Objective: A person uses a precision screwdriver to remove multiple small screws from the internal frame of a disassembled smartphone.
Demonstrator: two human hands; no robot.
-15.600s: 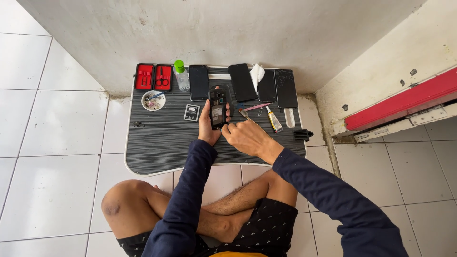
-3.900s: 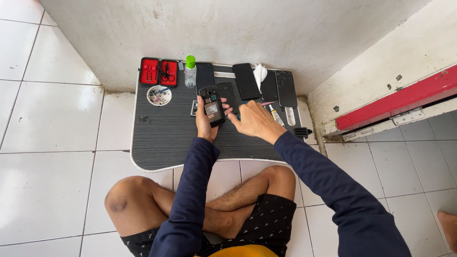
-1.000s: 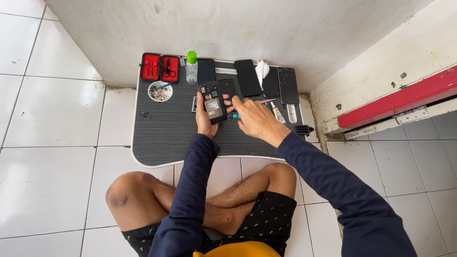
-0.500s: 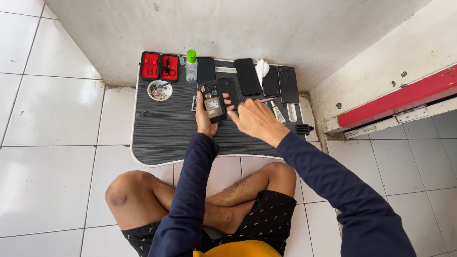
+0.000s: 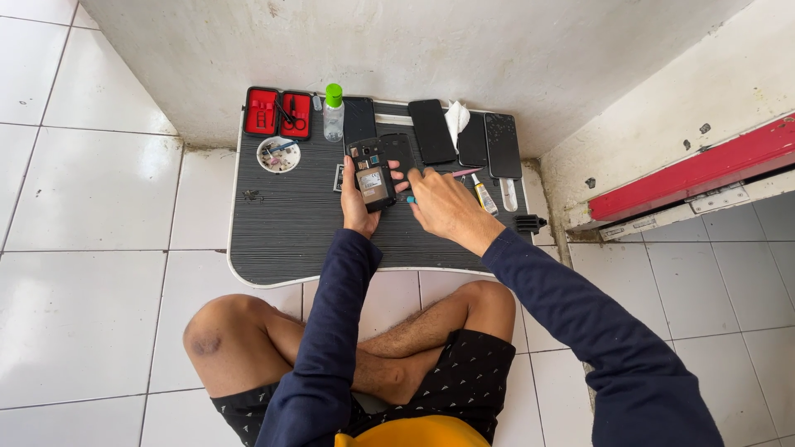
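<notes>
Head view: our left hand (image 5: pixel 358 209) is closed around an opened black phone with its back cover off (image 5: pixel 373 175), holding it upright above the middle of the dark ribbed work mat (image 5: pixel 281 232). Our right hand (image 5: pixel 447 209), just right of it, has its fingers curled with a small teal-tipped tool (image 5: pixel 411 199) showing at the fingertips, close to the phone's right edge. Farther away lie several black phones and panels (image 5: pixel 431 131), a clear bottle with a green cap (image 5: pixel 333 112), an open red tool case (image 5: pixel 277 112) and a small round dish (image 5: pixel 278 154).
</notes>
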